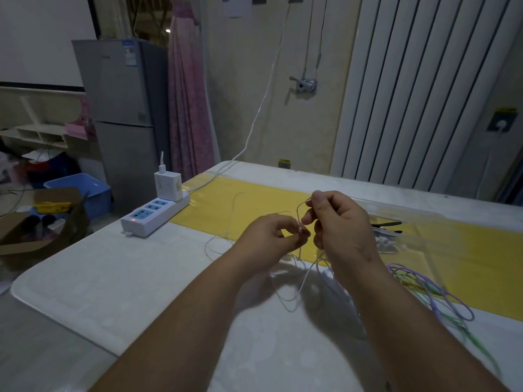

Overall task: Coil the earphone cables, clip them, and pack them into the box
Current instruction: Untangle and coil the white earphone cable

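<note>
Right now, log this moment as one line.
stage: coiling | left hand: pinches white earphone cable | right hand: pinches same cable's loop | purple and green cables: loose on table | packed: not yet

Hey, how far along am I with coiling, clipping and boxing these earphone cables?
Early: nothing looks finished. The left hand and right hand pinch the thin white cable, its loops hanging loose. The purple and green cables lie uncoiled on the white table. Clipping and boxing remain.

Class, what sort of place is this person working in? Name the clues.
Probably a room in a home, used as a makeshift workspace: a grey fridge stands beside a pink curtain, a white radiator lines the wall, and a power strip sits on the table.
</note>
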`<action>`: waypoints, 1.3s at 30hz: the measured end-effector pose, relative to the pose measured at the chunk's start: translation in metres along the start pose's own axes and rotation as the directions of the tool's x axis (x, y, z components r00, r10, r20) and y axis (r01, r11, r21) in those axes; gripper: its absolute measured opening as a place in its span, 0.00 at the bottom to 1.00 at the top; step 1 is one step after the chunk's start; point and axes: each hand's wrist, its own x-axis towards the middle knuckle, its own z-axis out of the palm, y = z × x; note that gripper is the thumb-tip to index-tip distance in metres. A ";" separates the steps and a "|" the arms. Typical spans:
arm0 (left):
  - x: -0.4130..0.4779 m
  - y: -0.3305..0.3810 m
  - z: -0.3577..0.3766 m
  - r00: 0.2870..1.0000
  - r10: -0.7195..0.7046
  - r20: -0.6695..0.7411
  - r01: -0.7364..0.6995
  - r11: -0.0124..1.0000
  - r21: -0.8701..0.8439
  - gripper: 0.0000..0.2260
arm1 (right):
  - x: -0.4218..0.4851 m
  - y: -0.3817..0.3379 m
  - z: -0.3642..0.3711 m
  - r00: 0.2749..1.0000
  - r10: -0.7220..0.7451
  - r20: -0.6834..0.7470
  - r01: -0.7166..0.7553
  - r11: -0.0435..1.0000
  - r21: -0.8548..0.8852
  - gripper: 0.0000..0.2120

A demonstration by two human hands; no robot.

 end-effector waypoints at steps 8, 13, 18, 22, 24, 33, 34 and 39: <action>-0.002 0.000 -0.034 0.955 -0.163 -0.248 0.082 0.947 -0.310 0.10 | -0.002 0.001 -0.003 0.988 0.037 -0.153 -0.047 0.997 -0.063 0.09; -0.006 0.007 -0.038 0.958 -0.054 -0.283 0.030 0.996 -0.090 0.09 | -0.006 0.002 0.003 0.993 -0.116 0.005 0.105 0.881 -0.462 0.25; -0.009 0.009 -0.039 0.988 0.018 -0.155 -0.018 1.000 0.003 0.09 | -0.012 0.004 0.013 0.939 -0.265 0.221 0.343 0.656 -0.672 0.38; -0.010 0.007 -0.040 0.994 0.012 -0.113 -0.013 1.000 -0.003 0.10 | -0.006 0.008 0.013 0.954 -0.221 0.204 0.292 0.520 -0.803 0.32; -0.009 0.006 -0.041 0.989 0.022 -0.145 -0.021 1.000 0.006 0.09 | -0.003 0.011 0.012 0.942 -0.250 0.223 0.319 0.466 -0.825 0.13; 0.002 -0.014 -0.053 0.839 -0.275 -0.470 0.126 0.938 -0.323 0.12 | 0.004 -0.001 -0.001 0.998 -0.039 -0.039 0.035 0.995 -0.097 0.13; 0.002 -0.018 -0.055 0.821 -0.312 -0.479 0.160 0.930 -0.331 0.13 | 0.004 -0.004 0.000 0.999 -0.016 -0.043 0.014 0.999 -0.050 0.14; -0.001 -0.018 -0.060 0.745 -0.463 -0.480 0.287 0.872 -0.396 0.18 | 0.003 -0.009 -0.003 0.991 -0.067 -0.114 0.064 0.997 -0.032 0.13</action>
